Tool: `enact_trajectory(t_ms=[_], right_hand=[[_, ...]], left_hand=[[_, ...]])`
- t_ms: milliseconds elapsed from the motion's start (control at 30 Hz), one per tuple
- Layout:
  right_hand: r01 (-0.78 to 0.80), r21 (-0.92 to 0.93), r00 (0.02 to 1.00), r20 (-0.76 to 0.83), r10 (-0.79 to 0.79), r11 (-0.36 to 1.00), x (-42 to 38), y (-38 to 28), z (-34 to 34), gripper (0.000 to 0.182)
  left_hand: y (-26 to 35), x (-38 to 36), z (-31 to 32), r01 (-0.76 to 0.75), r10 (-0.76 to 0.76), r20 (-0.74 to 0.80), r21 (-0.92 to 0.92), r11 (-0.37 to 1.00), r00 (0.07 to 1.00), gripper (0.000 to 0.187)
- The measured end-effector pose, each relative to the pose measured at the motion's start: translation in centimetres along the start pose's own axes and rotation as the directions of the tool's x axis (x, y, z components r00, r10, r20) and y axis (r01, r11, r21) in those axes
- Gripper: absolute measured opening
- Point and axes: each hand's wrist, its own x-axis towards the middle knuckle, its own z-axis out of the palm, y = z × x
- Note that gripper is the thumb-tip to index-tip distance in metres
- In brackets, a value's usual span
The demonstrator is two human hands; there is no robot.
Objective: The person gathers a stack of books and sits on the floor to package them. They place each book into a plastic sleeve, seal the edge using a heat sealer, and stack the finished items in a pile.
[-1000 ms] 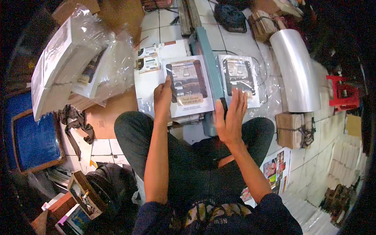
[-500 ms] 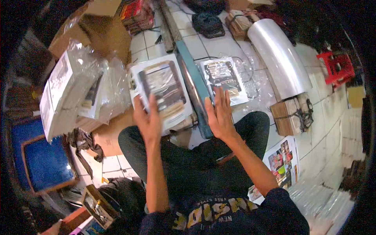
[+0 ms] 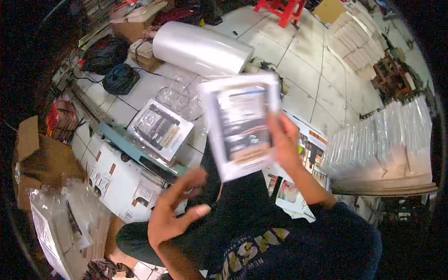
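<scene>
My right hand (image 3: 287,142) grips a white-bordered book (image 3: 240,123) by its right edge. The book has a dark printed picture on its cover and a shiny surface, and it is raised above my lap, slightly blurred. My left hand (image 3: 175,212) is lifted over my left leg, with thumb and fingers apart and nothing in it. Beyond that hand lies a long teal bar-shaped tool (image 3: 137,150). A similar book in clear film (image 3: 161,129) rests on the far side of the bar.
A large roll of clear film (image 3: 200,49) lies at the back. Film-wrapped stacks (image 3: 380,140) stand at right, and more wrapped books (image 3: 70,224) at lower left. A cardboard box (image 3: 46,161), a white printed carton (image 3: 114,182) and a red stool (image 3: 282,10) are around me.
My view has swung right. The book near my left hand has left its place by the teal bar, and my right hand now holds a book up. My left hand has drawn back, empty.
</scene>
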Motion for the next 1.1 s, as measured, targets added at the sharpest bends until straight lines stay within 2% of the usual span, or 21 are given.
enact_trajectory(t_ms=[33, 67, 100, 167, 233, 267, 333, 367, 433, 467, 533, 600, 633, 667, 700, 767, 900, 933, 967, 1000, 1100], right_hand=[[-0.146, 0.089, 0.989, -0.016, 0.148, 0.985, 0.4, -0.3, -3.1, 0.03], [-0.152, 0.069, 0.979, -0.124, 0.16, 0.986, 0.4, 5.0, -5.9, 0.03], [-0.261, -0.007, 0.953, -0.165, 0.256, 0.965, -0.2, 8.5, -8.8, 0.038], [-0.248, 0.057, 0.936, -0.245, 0.254, 0.967, -1.9, 13.5, -11.6, 0.04], [-0.277, -0.064, 0.94, -0.225, 0.256, 0.959, -3.1, 20.3, -14.5, 0.04], [-0.277, -0.058, 0.944, -0.204, 0.26, 0.959, -3.7, 24.5, -16.0, 0.04], [-0.347, -0.392, 0.931, -0.251, 0.264, 0.852, -4.9, 30.7, -17.7, 0.04], [-0.345, -0.393, 0.933, -0.241, 0.266, 0.853, -4.9, 30.1, -17.3, 0.04], [-0.26, -0.661, 0.964, -0.132, 0.232, 0.704, -4.5, 26.4, -15.8, 0.034], [0.14, -0.814, 0.93, -0.088, -0.358, 0.564, -3.8, 22.1, -12.5, 0.027], [0.201, -0.868, 0.875, -0.05, -0.481, 0.455, -1.4, 12.6, -7.3, 0.022], [0.247, -0.488, 0.963, 0.028, -0.268, 0.837, 0.3, 8.3, -2.4, 0.021], [0.219, -0.324, 0.975, 0.118, -0.191, 0.92, 0.9, 7.8, 0.8, 0.02], [0.1, -0.229, 0.97, 0.241, -0.044, 0.968, 1.2, 4.1, 4.4, 0.02], [0.151, -0.119, 0.952, 0.283, -0.113, 0.981, 1.5, 3.5, 8.2, 0.026], [0.242, -0.101, 0.919, 0.343, -0.194, 0.965, 1.9, 1.8, 14.1, 0.043], [0.22, -0.214, 0.897, 0.429, -0.111, 0.952, 3.9, 5.6, 21.9, 0.059], [0.096, -0.259, 0.803, 0.591, 0.079, 0.961, 5.2, 5.8, 21.7, 0.063], [-0.012, -0.33, 0.649, 0.715, 0.259, 0.944, 6.5, 6.1, 21.4, 0.068], [-0.007, -0.331, 0.645, 0.72, 0.258, 0.943, 8.0, 7.0, 21.3, 0.068], [-0.061, -0.347, 0.657, 0.692, 0.299, 0.936, 10.1, 9.2, 19.5, 0.065]], left_hand=[[-0.4, 0.4, -0.5, -0.005, 0.005, -0.011, -0.003, 1.0, 1.0, 0.066], [-1.4, 0.7, -1.1, 0.086, -0.095, 0.207, 0.053, 0.995, 0.974, 0.062], [-2.7, 0.6, -1.5, 0.164, -0.202, 0.402, 0.126, 0.978, 0.893, 0.057], [-6.2, 0.6, -1.9, 0.201, -0.204, 0.389, 0.049, 0.978, 0.898, 0.05], [-8.9, 1.0, -2.6, 0.325, -0.269, 0.513, -0.021, 0.946, 0.815, 0.047], [-10.0, 1.3, -3.0, 0.232, -0.195, 0.519, -0.007, 0.973, 0.833, 0.043], [-11.1, 1.2, -3.7, 0.218, -0.18, 0.503, -0.017, 0.976, 0.845, 0.041], [-11.7, 1.2, -3.9, 0.195, -0.155, 0.504, -0.027, 0.981, 0.85, 0.04], [-12.3, 0.7, -4.0, 0.247, -0.17, 0.461, -0.11, 0.963, 0.871, 0.036], [-12.0, 0.7, -4.0, 0.294, -0.201, 0.464, -0.136, 0.946, 0.863, 0.034], [-11.8, 0.8, -4.0, 0.348, -0.242, 0.468, -0.154, 0.925, 0.85, 0.034], [-12.0, 1.4, -3.7, 0.39, -0.316, 0.477, -0.061, 0.919, 0.82, 0.034], [-11.8, 1.8, -3.4, 0.393, -0.325, 0.48, -0.045, 0.919, 0.815, 0.034], [-11.6, 2.2, -3.0, 0.407, -0.371, 0.446, 0.018, 0.913, 0.814, 0.035], [-11.3, 2.3, -2.6, 0.423, -0.417, 0.402, 0.078, 0.903, 0.815, 0.036], [-10.7, 2.0, -1.7, 0.441, -0.444, 0.34, 0.09, 0.893, 0.829, 0.036], [-11.3, -0.2, 0.2, 0.431, -0.429, 0.2, 0.036, 0.902, 0.881, 0.037], [-11.5, -0.8, 1.0, 0.39, -0.387, 0.081, -0.024, 0.92, 0.918, 0.036], [-11.9, -1.2, 1.9, 0.339, -0.343, -0.04, -0.083, 0.937, 0.938, 0.035], [-12.8, -1.4, 2.8, 0.286, -0.301, -0.113, -0.131, 0.949, 0.947, 0.031], [-13.1, -0.8, 4.5, 0.29, -0.308, -0.169, -0.121, 0.949, 0.936, 0.03]])
